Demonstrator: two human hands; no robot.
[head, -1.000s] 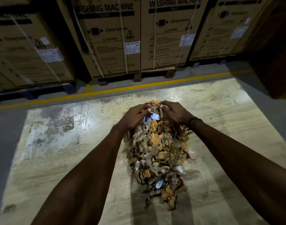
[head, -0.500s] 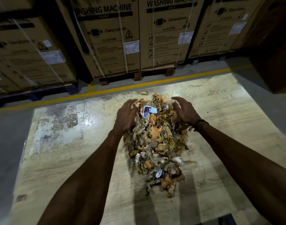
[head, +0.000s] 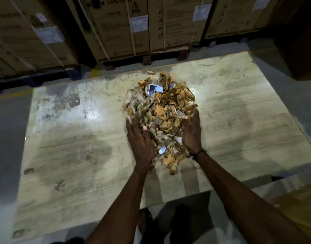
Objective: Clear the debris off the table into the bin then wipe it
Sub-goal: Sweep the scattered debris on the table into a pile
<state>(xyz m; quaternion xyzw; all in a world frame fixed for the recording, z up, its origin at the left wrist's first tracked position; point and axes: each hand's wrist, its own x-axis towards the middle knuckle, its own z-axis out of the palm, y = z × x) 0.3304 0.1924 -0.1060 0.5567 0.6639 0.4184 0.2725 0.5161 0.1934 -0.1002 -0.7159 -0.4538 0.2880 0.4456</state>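
A heap of debris [head: 161, 113], brown and orange scraps with a few white and blue bits, lies on the pale worn table [head: 71, 147], right of its middle. My left hand [head: 139, 140] lies flat with straight fingers against the heap's near left side. My right hand [head: 191, 131] stands on edge with straight fingers against the heap's near right side. The heap's near end sits between my two palms. One small scrap [head: 151, 72] lies apart by the far edge. No bin and no cloth are in view.
Large cardboard washing-machine boxes [head: 119, 27] on pallets stand behind the table across a narrow strip of floor. A dark box [head: 299, 41] rises at the far right. The table's near edge [head: 168, 198] is just above my feet.
Both hands have let go of the heap's far end, opened, and slid back along its sides to the near end. The camera has tilted down and back.
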